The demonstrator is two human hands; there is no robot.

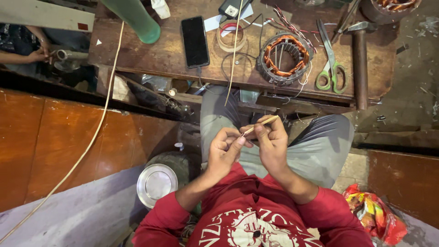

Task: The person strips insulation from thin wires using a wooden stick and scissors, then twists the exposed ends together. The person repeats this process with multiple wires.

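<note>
You see copper-orange windings in the grey stator (284, 58), green handles on the scissors (331, 68), a black phone (195, 41), a brown tabletop (155, 57), and your red printed sleeves (157, 217).

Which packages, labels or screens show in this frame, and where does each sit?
Phone: flat on the wooden workbench, black rectangle, screen dark.
Snack wrapper: on the floor lower right, crumpled, red and yellow.
Black adapter: bench's far edge, with a small white label.

two hands (224, 151) (270, 142) (bare) — one stick (260, 125), one scissors (330, 64)
</note>
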